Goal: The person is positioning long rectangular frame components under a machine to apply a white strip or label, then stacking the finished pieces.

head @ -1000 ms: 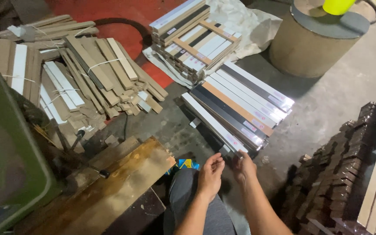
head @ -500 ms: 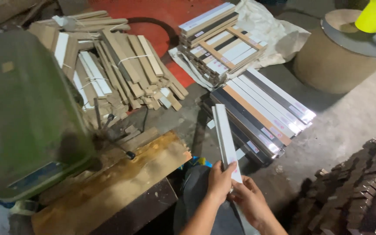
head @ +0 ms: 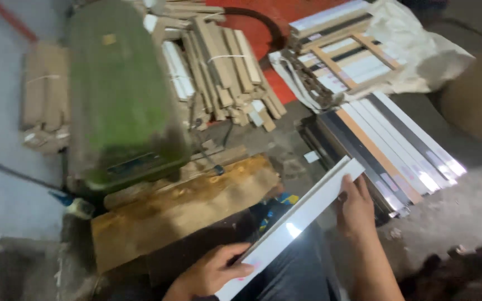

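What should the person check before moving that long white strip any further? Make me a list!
1. Left hand has hold of the near end of the white strip: ok.
2. Right hand steadies the far end: ok, its fingers lie along the strip's edge.
3. Strip clear of the stack of strips on the floor: ok, it is lifted and apart.
4. Strip clear of the wooden board: ok, a gap shows between them.
5. Strip undamaged: cannot tell, only a bright glare spot shows.
6. Green machine switched off: cannot tell, it is blurred.
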